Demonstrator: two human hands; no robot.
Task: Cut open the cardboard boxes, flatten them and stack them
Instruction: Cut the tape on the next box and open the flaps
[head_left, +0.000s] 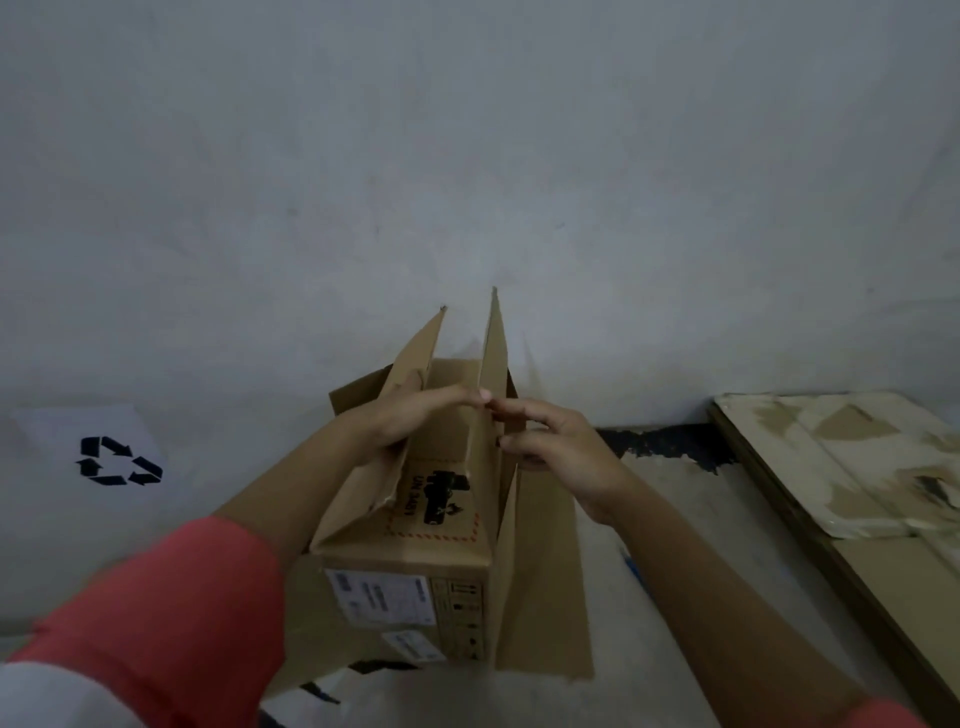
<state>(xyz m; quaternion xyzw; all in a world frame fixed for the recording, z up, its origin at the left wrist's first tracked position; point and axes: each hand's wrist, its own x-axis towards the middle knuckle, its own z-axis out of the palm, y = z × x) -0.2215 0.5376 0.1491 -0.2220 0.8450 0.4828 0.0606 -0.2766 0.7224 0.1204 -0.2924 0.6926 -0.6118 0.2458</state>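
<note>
One brown cardboard box (467, 566) stands on the pale floor (675, 519) close to the grey-white wall (467, 156), right in front of the person. Its long top flaps stick up in two narrow points and another flap hangs flat down its right side. The left flap is creased and torn along its edge. White printed labels sit on the near face, and a black mark framed by a red dashed line shows on the panel between the raised flaps. The left hand (415, 415), coming from a coral-red sleeve (171, 597), reaches over the left flap. Its fingers are stretched out and unclenched, the tips touching the top edge of the right flap. The right hand (561, 447) comes in from the other side with loosely bent fingers at that same flap; I cannot tell whether it pinches the card or only touches it. To the right lies a stack of flattened brown cardboard sheets (857, 467) with torn white facing. On the left is a white sheet with a black recycling symbol (119, 460).
</note>
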